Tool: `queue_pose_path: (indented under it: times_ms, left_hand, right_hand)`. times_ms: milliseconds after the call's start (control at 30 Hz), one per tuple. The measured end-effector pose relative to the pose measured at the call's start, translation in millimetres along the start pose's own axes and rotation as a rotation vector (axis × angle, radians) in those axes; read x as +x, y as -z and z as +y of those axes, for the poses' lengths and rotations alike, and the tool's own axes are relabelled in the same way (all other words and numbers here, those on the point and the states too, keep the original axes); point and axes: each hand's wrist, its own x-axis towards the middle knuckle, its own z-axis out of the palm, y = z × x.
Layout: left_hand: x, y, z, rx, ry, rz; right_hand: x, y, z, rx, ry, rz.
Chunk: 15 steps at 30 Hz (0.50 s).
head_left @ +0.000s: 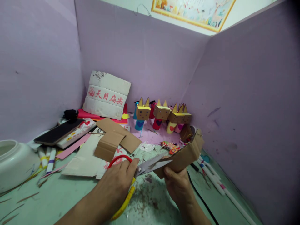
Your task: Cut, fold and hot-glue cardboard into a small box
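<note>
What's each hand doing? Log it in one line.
left hand: holds scissors, blades open at cardboard | right hand: holds cardboard | figures: standing beyond

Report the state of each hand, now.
Left hand: closed, holding metal-bladed scissors with red and yellow handles, blades apart.
Right hand: closed, holding a brown corrugated cardboard piece.

At left we see a pot (20,167), markers (51,160) just right of it and a packet (75,135) farther back. High at the far side we see a picture (194,12); near right, a cord (202,201).
</note>
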Motion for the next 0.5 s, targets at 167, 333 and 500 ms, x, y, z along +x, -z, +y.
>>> queue_pose_path:
  times_ms: [167, 333, 500]
  left_hand:
    - [1, -0.8, 2, 0.082, -0.012, 0.005]
    - [-2, -2.1, 3, 0.085, -0.019, 0.058]
    - [-3, -4.3, 1, 0.044, -0.040, 0.086]
  right_hand:
    - [-3, -4, 2, -0.012, -0.027, -0.034]
    - [-4, -13, 1, 0.015, -0.024, 0.052]
    - [-3, -6, 4, -0.003, -0.045, 0.013]
